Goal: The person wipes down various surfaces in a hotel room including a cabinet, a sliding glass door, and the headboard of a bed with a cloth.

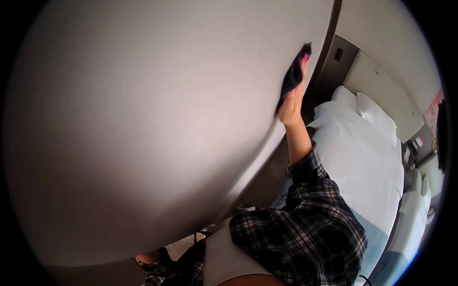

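Note:
My right hand is raised at arm's length along a large pale flat panel or wall. In its fingers is a dark cloth, pressed flat or nearly flat to the surface, its tip pointing up. Pink nails show against the dark fabric. The cuff of a plaid shirt covers that forearm. My left hand is out of sight; only a strip of the left forearm and its plaid sleeve appear at the bottom, cut off by the edge of the pale surface.
A bed with white bedding, pillows and a padded headboard stands to my right. Beyond it are a bedside table with small items and a second bed. Dark trim runs beside the pale surface.

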`<state>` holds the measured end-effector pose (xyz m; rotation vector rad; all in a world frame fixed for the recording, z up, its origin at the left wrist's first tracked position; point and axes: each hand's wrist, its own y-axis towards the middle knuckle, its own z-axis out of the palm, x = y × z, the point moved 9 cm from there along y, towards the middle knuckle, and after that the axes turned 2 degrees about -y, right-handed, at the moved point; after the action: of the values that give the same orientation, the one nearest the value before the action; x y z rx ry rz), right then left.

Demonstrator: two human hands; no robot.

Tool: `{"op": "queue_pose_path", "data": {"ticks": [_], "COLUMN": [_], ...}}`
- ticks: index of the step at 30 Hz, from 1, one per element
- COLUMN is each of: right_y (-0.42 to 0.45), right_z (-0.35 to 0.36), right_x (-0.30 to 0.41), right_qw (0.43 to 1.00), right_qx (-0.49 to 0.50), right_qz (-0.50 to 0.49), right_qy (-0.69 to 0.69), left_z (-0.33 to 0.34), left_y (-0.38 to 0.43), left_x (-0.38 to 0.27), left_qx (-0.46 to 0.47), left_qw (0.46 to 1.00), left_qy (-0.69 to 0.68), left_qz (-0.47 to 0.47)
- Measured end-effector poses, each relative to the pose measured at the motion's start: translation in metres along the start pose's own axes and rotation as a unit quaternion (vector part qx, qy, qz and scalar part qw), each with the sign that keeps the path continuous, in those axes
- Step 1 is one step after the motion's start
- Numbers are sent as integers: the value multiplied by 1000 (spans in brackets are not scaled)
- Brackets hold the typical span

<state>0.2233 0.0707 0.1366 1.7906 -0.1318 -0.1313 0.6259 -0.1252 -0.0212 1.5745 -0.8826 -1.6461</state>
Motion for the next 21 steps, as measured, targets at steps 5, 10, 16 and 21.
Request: {"op": "queue_pose_path", "data": {"ticks": [5,10,16,21], "right_y": [11,16,-24,-62], "right_z": [16,60,80,91], "right_x": [29,153,259,214], "right_qw": [998,985,916,928], "right_qx": [-27,140,144,185], "right_qz": [50,-96,-362,-311], "right_qy": [40,-22,97,88], "left_z": [-38,-58,-18,-3], "left_y": [-4,7,56,12], "left_x": [0,3,-61,-92], "left_qx": [-69,-108,-106,-99], "left_qw": [991,966,974,928], "left_qy": [74,129,188,158], "left_qz": [-84,-197,-75,324]}}
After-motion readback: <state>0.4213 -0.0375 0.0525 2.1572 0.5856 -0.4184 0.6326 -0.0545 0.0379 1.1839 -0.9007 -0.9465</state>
